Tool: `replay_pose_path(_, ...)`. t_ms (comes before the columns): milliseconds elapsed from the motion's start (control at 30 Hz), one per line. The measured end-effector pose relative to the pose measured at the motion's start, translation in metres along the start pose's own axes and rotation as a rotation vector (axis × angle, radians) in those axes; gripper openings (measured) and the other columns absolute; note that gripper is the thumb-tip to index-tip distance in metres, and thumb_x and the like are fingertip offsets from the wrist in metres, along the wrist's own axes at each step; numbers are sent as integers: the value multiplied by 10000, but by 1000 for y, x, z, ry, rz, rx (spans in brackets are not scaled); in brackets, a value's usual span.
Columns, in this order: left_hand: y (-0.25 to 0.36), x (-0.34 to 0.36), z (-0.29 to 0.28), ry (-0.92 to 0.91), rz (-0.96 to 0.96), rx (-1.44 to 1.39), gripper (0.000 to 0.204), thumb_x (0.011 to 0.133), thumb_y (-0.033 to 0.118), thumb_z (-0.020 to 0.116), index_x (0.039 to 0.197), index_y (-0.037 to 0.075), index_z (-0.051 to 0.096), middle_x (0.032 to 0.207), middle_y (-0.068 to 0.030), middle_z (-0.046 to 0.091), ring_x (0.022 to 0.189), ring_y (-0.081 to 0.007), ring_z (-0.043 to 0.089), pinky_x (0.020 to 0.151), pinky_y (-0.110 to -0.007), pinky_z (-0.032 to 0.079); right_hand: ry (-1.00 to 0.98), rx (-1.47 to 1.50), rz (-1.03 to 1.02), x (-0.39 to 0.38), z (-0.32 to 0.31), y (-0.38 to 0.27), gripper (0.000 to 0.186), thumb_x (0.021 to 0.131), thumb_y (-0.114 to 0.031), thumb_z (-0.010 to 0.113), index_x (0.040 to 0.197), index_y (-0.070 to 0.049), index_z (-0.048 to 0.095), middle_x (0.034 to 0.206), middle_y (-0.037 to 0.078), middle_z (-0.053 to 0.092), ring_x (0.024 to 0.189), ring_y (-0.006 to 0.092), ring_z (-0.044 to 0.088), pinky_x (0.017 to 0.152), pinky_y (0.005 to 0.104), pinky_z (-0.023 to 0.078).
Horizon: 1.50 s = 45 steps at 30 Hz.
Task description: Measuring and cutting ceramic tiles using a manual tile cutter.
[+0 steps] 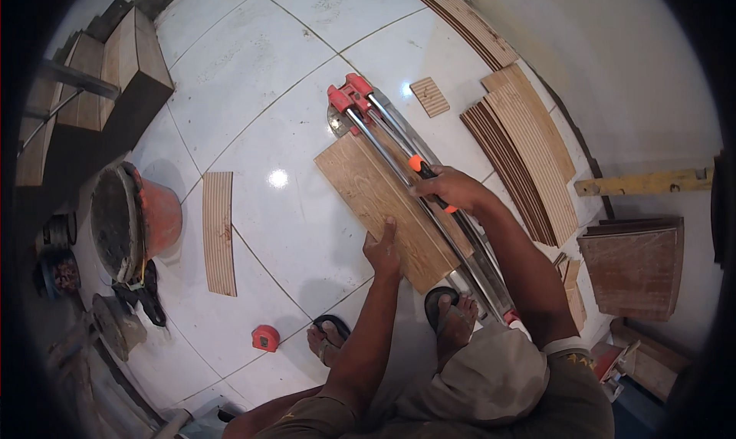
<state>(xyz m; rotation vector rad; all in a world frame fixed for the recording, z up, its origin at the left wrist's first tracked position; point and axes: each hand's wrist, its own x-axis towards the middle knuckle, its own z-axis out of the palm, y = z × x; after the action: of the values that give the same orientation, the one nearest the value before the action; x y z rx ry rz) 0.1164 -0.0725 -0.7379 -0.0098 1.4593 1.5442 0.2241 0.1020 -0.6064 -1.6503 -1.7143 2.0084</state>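
Note:
A brown wood-look tile (368, 186) lies lengthwise on a manual tile cutter (382, 140) with shiny twin rails and a red end piece. At the tile's left edge is my left hand (383, 251), its thumb on the top face and the fingers curled at the edge. My right hand (452, 187) is wrapped round the cutter's orange-and-black handle (416, 163), above the rails near mid-length. Part of the handle is hidden by the fingers.
Right of the cutter are a small offcut (429, 97) and stacked ribbed-back tiles (529, 144). A loose tile strip (219, 232), a red tape measure (265, 338) and an orange bucket (162, 217) are on the left. Wood-look stairs (130, 55) rise at far left.

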Motion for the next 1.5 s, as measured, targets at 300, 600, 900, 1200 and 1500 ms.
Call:
replay_pose_path(300,-2,3,-11,19,23,25,519,966,239,792,1327,-71,583,1252,-122,675,1100,-199,631,1015,-337,489,38,41,46,11,9,9,293,796,-273,749,843,13,708,774,63,659,713,158,580,677,338,477)
replay_pose_path(600,8,2,-10,-51,-79,-91,564,969,213,786,1393,-55,526,1276,-132,663,1111,-223,648,999,-355,523,39,-176,35,13,0,3,373,736,-307,778,803,47,681,743,87,633,688,189,574,643,355,466)
replay_pose_path(900,5,3,-8,-100,-97,-97,555,988,209,753,1421,-9,483,1314,-140,629,1153,-259,649,1019,-418,540,48,-189,1,13,-5,4,450,757,-368,791,881,57,710,835,136,679,758,207,594,719,377,494)
replay_pose_path(1200,12,1,-8,-65,-121,-42,579,988,215,752,1422,-34,461,1312,-151,623,1170,-271,639,1024,-418,538,98,-557,-44,-63,-7,-13,548,862,-502,690,1048,13,691,791,204,682,773,350,681,752,458,516)
replay_pose_path(1500,11,-2,-3,-49,-102,-87,565,988,209,756,1423,-34,491,1330,-133,627,1158,-238,640,1027,-365,524,-36,-672,371,-295,-26,169,509,842,-556,717,1001,-72,700,924,180,729,905,405,713,801,499,548)
